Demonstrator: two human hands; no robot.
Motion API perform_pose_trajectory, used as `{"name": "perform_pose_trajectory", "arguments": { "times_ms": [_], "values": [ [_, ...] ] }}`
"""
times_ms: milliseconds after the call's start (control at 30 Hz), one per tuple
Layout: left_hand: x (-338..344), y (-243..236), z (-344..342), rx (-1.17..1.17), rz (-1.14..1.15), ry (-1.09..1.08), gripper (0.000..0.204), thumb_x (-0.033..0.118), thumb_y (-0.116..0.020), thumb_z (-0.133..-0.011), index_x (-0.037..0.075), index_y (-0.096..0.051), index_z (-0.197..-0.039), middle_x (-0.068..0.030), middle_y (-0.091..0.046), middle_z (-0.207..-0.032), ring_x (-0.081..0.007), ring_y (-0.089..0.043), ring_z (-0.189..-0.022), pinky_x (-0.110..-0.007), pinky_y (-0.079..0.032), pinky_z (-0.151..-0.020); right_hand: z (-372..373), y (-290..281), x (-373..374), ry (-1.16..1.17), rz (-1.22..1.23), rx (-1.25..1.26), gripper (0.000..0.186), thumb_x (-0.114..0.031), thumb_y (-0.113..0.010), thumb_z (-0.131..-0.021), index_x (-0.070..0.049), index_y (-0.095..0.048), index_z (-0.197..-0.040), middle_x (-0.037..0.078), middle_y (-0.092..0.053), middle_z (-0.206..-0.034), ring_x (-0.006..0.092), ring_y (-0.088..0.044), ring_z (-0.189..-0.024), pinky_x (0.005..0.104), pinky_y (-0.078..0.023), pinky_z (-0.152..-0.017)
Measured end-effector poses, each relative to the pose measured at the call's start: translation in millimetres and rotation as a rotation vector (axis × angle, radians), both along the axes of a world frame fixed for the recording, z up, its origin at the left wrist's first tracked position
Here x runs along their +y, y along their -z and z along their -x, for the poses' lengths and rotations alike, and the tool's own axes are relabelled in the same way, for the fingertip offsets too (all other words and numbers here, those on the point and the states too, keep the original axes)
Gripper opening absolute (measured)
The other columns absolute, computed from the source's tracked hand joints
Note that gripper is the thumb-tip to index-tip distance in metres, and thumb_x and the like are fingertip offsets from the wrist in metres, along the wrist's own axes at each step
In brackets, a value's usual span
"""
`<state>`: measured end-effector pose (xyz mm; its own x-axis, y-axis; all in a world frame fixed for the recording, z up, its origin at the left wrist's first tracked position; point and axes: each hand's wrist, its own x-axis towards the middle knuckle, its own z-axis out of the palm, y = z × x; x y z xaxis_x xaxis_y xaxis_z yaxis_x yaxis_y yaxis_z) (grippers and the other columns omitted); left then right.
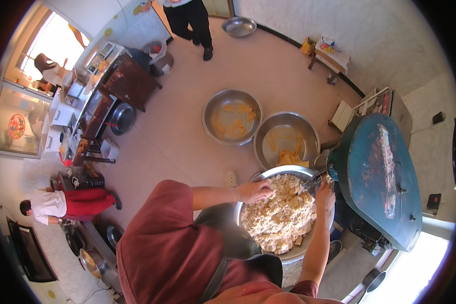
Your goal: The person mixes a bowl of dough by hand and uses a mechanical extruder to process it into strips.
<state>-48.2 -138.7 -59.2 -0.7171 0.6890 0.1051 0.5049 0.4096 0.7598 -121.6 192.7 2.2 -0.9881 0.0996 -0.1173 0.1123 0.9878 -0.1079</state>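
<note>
A large steel bowl (328, 220) full of pale, crumbly, lumpy mixture (273, 218) is below me. My left hand (254, 191) is over its left upper part with fingers curled at the crumbs; whether it grips some is unclear. My right hand (325, 191) is raised at the metal mouth (329, 172) of a large green machine (372, 167), fingers closed, what they hold hidden. A clear, shiny piece (313, 183) hangs beside that hand.
Two steel basins (207, 116) (260, 144) with yellow strips sit on the floor ahead. A standing person (185, 20) is beyond; others (66, 202) (50, 71) are at the left by counters (129, 81). A low stool (329, 55) and another bowl (238, 25) are near the wall.
</note>
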Motion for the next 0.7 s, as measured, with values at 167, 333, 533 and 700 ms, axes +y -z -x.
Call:
{"name": "perform_pose_trajectory", "arguments": {
  "times_ms": [167,333,533,700],
  "values": [
    [8,33,-18,0.030,-0.072,-0.214,0.042,0.007,-0.069,-0.085,0.008,-0.057,-0.125,-0.0108,-0.051,-0.116,-0.0302,-0.055,-0.109,-0.039,-0.049,-0.089,-38,-39,-20,-0.105,-0.009,-0.015,0.049,-0.027,-0.051,-0.098,-0.017,-0.045,-0.146,0.019,-0.070,-0.103,0.0339,-0.071,-0.075,0.0459,-0.056,-0.058],
    [37,-11,-11,0.224,-0.049,-0.264,0.040,0.001,-0.069,-0.084,0.007,-0.055,-0.121,-0.0098,-0.056,-0.100,-0.0264,-0.057,-0.091,-0.037,-0.050,-0.075,11,4,20,-0.116,0.018,-0.103,0.025,-0.022,-0.048,-0.096,-0.012,-0.059,-0.116,0.020,-0.071,-0.085,0.0350,-0.071,-0.078,0.0464,-0.056,-0.059],
    [57,-67,-28,0.011,-0.240,-0.257,0.052,0.003,-0.073,-0.082,0.006,-0.050,-0.129,-0.0148,-0.054,-0.114,-0.0287,-0.060,-0.096,-0.037,-0.052,-0.086,-13,-36,12,0.050,0.076,-0.025,0.026,-0.019,-0.048,-0.093,-0.005,-0.066,-0.107,0.020,-0.071,-0.089,0.0360,-0.072,-0.077,0.0472,-0.058,-0.064],
    [92,-71,-12,-0.038,-0.128,-0.219,0.047,0.005,-0.071,-0.085,0.006,-0.050,-0.127,-0.0152,-0.054,-0.118,-0.0256,-0.061,-0.099,-0.033,-0.056,-0.087,15,-16,6,-0.016,0.068,-0.110,0.034,-0.030,-0.043,-0.099,-0.007,-0.066,-0.104,0.020,-0.072,-0.089,0.0372,-0.071,-0.080,0.0486,-0.057,-0.067]
  ]
}}
